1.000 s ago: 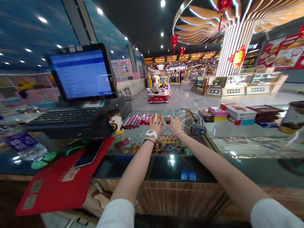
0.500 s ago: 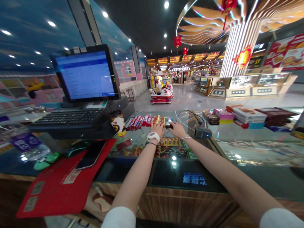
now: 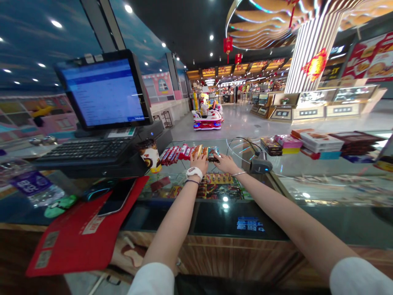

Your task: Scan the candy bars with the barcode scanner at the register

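A row of wrapped snack bars lies side by side on the glass counter, from red-and-silver bars [image 3: 172,155] on the left to gold-orange bars [image 3: 197,150] near the middle. My left hand [image 3: 200,164], with a white watch on its wrist, lies over the gold-orange bars, fingers spread, hiding part of them. At the row's right end sits a dark teal wrapped snack bar [image 3: 213,152]. My right hand [image 3: 226,164] has its thumb and fingers on the right edge of that bar; its grip is partly hidden.
A patterned cup [image 3: 150,155] stands left of the row, beside the keyboard [image 3: 82,151] and monitor [image 3: 102,94]. To the right are a corded scanner [image 3: 260,164] and stacked boxes [image 3: 321,143]. A phone [image 3: 117,196] lies on a red mat [image 3: 80,241].
The teal bar has shifted slightly left against the gold-orange ones, with my right hand following it. My left hand stays over the row. The view has tilted a little.
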{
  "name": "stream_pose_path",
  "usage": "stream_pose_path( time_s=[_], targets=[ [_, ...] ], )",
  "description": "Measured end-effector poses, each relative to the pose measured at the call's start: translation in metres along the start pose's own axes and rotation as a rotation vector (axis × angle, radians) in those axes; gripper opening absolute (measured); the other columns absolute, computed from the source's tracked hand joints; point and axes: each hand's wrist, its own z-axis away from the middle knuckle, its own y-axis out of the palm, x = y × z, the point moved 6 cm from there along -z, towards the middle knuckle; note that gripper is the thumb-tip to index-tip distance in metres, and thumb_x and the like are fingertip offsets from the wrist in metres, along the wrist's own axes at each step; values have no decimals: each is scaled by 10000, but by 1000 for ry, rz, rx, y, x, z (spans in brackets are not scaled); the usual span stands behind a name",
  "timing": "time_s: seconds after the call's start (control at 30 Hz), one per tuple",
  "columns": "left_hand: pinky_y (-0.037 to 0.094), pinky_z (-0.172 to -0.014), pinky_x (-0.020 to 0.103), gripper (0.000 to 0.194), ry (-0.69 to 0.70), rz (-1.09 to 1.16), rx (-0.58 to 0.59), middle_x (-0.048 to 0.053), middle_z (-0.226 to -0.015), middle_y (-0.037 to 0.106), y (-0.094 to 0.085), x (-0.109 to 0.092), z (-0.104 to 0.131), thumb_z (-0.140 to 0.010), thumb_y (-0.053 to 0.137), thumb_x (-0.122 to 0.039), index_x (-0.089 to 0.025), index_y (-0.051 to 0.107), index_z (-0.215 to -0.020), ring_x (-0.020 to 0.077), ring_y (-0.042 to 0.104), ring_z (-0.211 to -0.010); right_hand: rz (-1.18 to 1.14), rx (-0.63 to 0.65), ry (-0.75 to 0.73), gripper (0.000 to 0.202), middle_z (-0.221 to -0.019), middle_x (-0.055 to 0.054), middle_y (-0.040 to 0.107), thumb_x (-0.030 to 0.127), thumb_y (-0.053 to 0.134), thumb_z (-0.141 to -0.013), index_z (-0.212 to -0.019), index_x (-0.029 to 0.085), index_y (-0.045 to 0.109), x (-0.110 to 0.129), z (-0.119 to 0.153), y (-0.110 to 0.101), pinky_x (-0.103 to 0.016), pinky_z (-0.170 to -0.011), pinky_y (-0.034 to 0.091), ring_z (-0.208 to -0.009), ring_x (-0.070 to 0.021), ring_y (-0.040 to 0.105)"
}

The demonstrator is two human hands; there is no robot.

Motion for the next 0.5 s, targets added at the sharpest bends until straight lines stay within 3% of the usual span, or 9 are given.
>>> stream_pose_path(
  time_s=[0.33,0.5],
  targets=[
    [92,-1251,561,501,-29,-74,37,48,-1546,454,-7,-5,5,-960,398,-309,-225,487,-1447,299,232,-1509,30,-30,18,621,-1616,-105,320,392,453,-981,-1567,272,289,-2,0,3,-496,-1168,279,-1466,-297,327],
    [108,-1248,563,529,-20,-71,10,55,-1577,407,-9,-8,6,-968,396,-308,-234,433,-1490,269,203,-1523,-12,-95,-21,682,-1620,-138,301,350,495,-947,-1572,191,272,0,0,1,-505,-1185,264,-1490,-307,280]
  ],
)
